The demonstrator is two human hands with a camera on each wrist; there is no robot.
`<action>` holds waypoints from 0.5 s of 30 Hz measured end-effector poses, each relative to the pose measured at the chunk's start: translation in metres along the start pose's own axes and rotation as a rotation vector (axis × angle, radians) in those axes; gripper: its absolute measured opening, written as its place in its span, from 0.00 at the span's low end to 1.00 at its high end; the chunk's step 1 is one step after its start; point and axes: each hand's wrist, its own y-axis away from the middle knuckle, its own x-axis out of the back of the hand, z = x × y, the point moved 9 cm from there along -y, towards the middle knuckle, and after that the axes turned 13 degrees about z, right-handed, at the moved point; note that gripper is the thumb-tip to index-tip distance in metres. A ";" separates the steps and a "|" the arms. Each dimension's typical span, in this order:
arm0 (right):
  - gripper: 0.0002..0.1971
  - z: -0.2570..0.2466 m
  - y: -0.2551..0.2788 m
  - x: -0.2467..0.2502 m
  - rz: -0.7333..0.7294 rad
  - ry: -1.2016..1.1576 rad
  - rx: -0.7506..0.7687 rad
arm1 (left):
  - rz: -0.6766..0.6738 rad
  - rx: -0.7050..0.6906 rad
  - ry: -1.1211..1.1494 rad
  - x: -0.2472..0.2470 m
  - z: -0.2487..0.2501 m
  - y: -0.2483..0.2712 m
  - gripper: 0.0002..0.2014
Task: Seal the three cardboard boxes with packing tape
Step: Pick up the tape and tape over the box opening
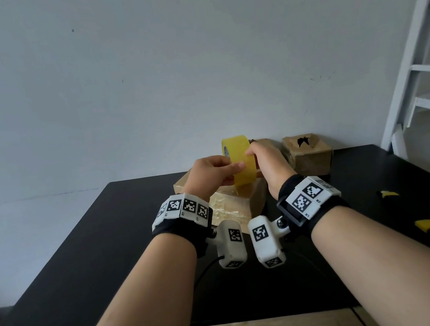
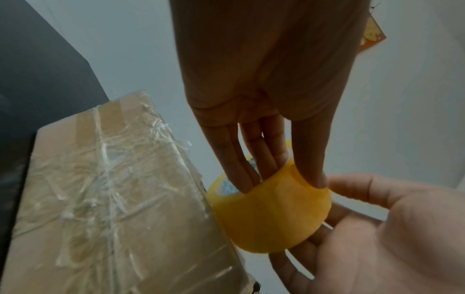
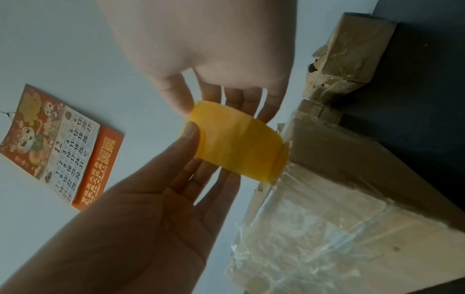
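Left hand [image 1: 213,172]: thumb on the outer face of the tape roll [image 1: 239,161], fingers curled to its far side, pinching it. The roll is yellow, held on edge in the air above the near box [image 1: 231,206].

Near box sits mid-worktop [image 1: 85,258], toward the far edge. Its top is closed and covered in crinkled clear tape; contents not visible.

Right hand [image 1: 269,168]: fingers wrapped over the roll's right side, thumb hidden in the head view. The wrist views show both hands gripping the roll from opposite sides. Free tape end not visible.

Judgement: roll light and stiff, its face slick; best held by the rim or through the core, one hand steadying it while the other picks at the end. Tape itself will cling and wrinkle.

Middle box [image 1: 262,142] at the far edge, mostly hidden behind the right hand. Right box [image 1: 308,156], far right, has a torn dark hole in its top; inside too dark to read.

Two yellow-and-black items [image 1: 387,193] lie near the right edge.
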 end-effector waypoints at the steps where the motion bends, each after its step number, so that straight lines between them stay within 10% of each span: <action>1: 0.07 0.000 0.000 0.000 0.000 -0.003 -0.008 | -0.016 0.003 -0.005 -0.001 0.000 0.001 0.11; 15: 0.06 0.000 0.006 0.010 0.035 -0.044 -0.074 | -0.065 -0.032 -0.116 -0.005 0.000 0.008 0.10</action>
